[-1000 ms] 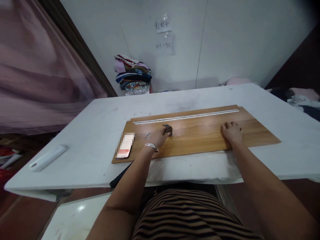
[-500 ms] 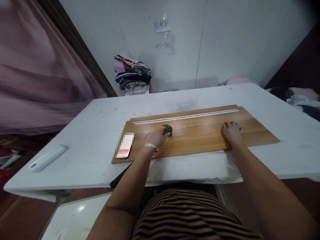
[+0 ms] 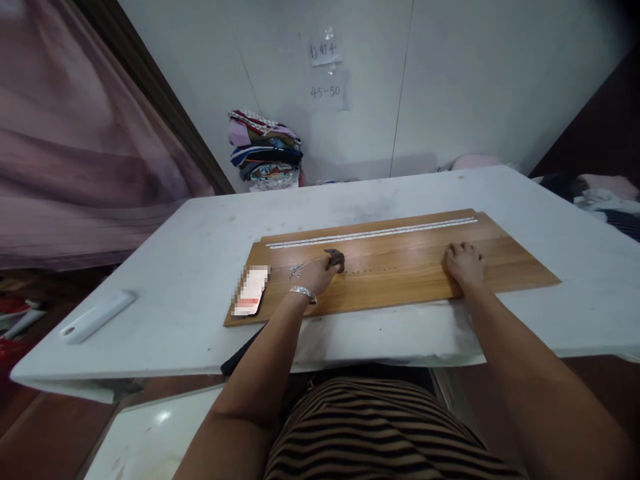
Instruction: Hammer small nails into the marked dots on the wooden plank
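Observation:
My left hand (image 3: 320, 275) is closed around a claw hammer (image 3: 336, 257) close to its dark head, resting over the wooden board (image 3: 420, 283). The black handle runs back under my left forearm. Just left of that hand lies a small pile of nails (image 3: 297, 269). A row of small dark dots (image 3: 373, 271), nails or holes, crosses the board to the right of the hammer head. My right hand (image 3: 466, 264) lies on the board's right part, fingers apart and slightly bent, holding nothing.
Two white marked strips (image 3: 375, 233) run along the board's far side. A phone (image 3: 253, 291) lies at its left end. On the white table (image 3: 165, 280), a white plastic-looking bar (image 3: 99, 317) sits at left. Folded cloths (image 3: 267, 150) are stacked by the wall.

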A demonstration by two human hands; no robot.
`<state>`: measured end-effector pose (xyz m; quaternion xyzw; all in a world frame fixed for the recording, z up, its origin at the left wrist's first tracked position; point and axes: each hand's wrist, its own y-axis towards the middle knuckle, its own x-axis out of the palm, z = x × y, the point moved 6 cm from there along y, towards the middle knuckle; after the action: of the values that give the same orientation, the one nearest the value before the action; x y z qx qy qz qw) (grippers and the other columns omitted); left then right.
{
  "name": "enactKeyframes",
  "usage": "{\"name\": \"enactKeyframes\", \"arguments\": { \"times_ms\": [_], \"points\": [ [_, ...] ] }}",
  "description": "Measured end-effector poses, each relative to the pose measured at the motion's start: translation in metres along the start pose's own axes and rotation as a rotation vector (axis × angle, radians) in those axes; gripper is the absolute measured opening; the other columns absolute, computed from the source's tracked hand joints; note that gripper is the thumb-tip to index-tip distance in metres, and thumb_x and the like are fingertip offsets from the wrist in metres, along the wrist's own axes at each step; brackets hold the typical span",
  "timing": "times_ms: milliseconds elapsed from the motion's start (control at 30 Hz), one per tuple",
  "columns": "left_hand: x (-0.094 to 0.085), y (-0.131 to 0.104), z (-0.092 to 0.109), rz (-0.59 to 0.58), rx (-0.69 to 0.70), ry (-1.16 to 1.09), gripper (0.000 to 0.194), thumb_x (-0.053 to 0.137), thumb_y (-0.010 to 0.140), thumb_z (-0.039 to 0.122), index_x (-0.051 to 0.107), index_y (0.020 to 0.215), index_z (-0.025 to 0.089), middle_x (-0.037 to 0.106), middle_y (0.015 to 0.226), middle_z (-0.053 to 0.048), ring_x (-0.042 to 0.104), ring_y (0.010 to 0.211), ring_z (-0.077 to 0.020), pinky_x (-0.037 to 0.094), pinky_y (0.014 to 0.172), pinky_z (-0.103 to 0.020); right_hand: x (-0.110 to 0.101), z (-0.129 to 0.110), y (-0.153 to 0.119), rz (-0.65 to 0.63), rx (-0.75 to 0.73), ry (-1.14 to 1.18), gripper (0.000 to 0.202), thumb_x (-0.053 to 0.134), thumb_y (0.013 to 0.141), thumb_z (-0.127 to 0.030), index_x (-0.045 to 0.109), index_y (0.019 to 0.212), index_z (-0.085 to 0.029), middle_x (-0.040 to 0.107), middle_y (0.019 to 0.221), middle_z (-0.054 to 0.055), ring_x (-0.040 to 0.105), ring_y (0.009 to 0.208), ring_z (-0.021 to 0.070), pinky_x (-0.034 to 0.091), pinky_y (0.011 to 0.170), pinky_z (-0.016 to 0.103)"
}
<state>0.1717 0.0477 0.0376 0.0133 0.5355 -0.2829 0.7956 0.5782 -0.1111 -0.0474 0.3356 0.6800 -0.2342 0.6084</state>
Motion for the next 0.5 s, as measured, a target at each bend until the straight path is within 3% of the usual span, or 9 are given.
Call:
{"name": "enactKeyframes", "arguments": {
  "times_ms": [233, 500],
  "points": [
    [-0.0029, 0.001, -0.0004, 0.011, 0.017, -0.069, 0.038, 0.057, 0.109, 0.039, 0.077, 0.136, 0.021, 0.086, 0.127, -0.013, 0.082, 0.109, -0.0275, 0.058, 0.098, -0.034, 0.0021, 0.0006, 0.0, 0.031, -0.001, 0.02, 0.056, 0.03, 0.113, -0.035, 0.078, 0.135, -0.015, 0.068, 0.148, 0.026, 0.056, 0.139, 0.0395, 0.045, 0.115, 0.06],
    [-0.0014, 0.0003, 0.0011, 0.001, -0.002, -0.007, 0.037, 0.058, 0.11, 0.038, 0.077, 0.136, 0.021, 0.087, 0.116, -0.013, 0.083, 0.11, -0.0296, 0.057, 0.101, -0.035, 0.0008, -0.0002, 0.0002, 0.005, 0.001, -0.005, 0.058, 0.029, 0.115, -0.039, 0.076, 0.138, -0.014, 0.068, 0.15, 0.025, 0.056, 0.143, 0.0385, 0.044, 0.117, 0.057]
  ]
}}
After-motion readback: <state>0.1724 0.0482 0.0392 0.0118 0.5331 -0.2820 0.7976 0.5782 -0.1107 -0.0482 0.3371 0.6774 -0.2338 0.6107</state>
